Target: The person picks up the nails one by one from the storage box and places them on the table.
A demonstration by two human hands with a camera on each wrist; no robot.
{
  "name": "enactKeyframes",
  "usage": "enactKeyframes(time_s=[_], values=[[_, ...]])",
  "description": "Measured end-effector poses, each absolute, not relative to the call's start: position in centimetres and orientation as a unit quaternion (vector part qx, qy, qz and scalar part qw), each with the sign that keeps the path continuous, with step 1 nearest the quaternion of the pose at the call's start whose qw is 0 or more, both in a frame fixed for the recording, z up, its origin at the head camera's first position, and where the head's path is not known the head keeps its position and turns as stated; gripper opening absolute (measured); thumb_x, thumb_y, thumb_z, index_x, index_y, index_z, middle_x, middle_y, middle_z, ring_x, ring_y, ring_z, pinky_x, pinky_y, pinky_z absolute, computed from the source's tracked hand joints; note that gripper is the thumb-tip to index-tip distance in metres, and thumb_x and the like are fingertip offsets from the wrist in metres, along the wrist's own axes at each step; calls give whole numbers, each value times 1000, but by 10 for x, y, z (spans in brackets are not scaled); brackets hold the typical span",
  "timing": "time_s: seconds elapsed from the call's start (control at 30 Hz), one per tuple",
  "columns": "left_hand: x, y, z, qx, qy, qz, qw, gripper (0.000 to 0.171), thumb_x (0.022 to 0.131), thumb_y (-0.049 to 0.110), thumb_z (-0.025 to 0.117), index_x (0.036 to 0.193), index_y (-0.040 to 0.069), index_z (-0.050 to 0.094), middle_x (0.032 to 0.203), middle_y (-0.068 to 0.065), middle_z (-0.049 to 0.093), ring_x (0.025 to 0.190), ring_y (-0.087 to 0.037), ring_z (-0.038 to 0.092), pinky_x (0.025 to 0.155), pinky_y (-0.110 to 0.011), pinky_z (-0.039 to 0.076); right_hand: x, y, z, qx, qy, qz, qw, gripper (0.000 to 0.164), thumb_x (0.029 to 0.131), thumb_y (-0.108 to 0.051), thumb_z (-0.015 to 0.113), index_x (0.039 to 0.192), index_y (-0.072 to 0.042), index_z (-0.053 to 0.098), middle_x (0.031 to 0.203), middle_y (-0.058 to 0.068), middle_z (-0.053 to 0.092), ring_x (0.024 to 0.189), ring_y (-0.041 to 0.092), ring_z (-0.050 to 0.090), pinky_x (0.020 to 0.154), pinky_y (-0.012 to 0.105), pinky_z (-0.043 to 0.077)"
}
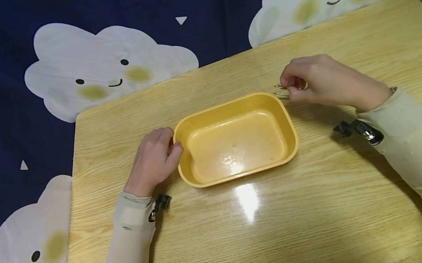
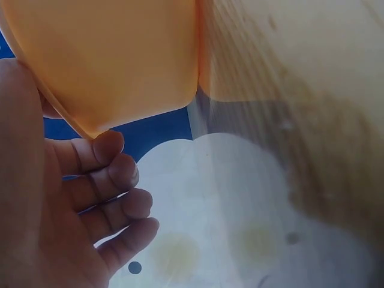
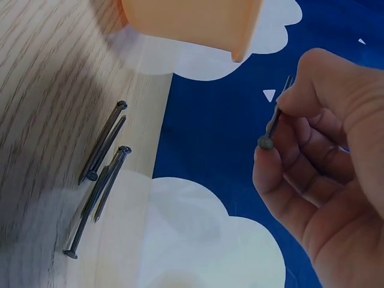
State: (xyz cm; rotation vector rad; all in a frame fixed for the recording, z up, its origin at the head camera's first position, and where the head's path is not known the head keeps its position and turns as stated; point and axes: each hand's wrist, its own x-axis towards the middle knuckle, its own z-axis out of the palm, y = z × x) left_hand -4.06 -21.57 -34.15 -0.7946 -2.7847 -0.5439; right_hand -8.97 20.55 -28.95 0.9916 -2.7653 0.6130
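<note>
A yellow rectangular plastic box (image 1: 232, 139) sits on the table. My left hand (image 1: 154, 159) grips its left end, the thumb over the rim and the index finger under it; in the left wrist view the other fingers (image 2: 138, 204) curl loosely beside the box wall (image 2: 126, 60). Just off the box's right end, my right hand (image 1: 320, 81) pinches a thin metal nail (image 3: 273, 127) between thumb and fingertips, its flat head toward the palm side. Several more nails (image 3: 99, 186) lie on the table near that hand, mostly hidden behind it in the head view.
The wooden table (image 1: 289, 215) has its far edge against a dark blue curtain (image 1: 209, 13) printed with white smiling clouds. Light glares off the tabletop in front of the box. Small black cameras (image 1: 366, 132) are strapped at both wrists.
</note>
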Motion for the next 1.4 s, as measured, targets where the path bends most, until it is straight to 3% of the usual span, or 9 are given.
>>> enactKeyframes(time_s=[0.23, 0.73, 1.4], values=[[-40, -216, -341, -265, -942, -181, 97, 20, 91, 25, 50, 77, 11, 47, 67, -2, 41, 63, -22, 41, 63, -32, 33, -91, 206, -292, 325, -921, 206, 60, 15, 81, -3, 72, 95, -9, 72, 83, -1, 67, 74, 11, 57, 65, 19, 46], [-40, -216, -341, -259, -945, -179, 92, 20, 92, 25, 51, 78, 11, 48, 68, -2, 41, 64, -22, 41, 64, -32, 33, -101, 209, -310, 313, -930, 191, 42, 12, 81, -3, 68, 92, -7, 68, 80, 1, 61, 73, 14, 52, 67, 30, 42], [-41, -216, -342, -267, -941, -181, 101, 20, 92, 24, 50, 77, 11, 48, 68, -2, 42, 63, -22, 41, 65, -33, 34, -106, 207, -326, 310, -933, 180, -25, 10, 85, -5, 69, 94, -8, 66, 90, 7, 64, 79, 19, 56, 72, 37, 47]])
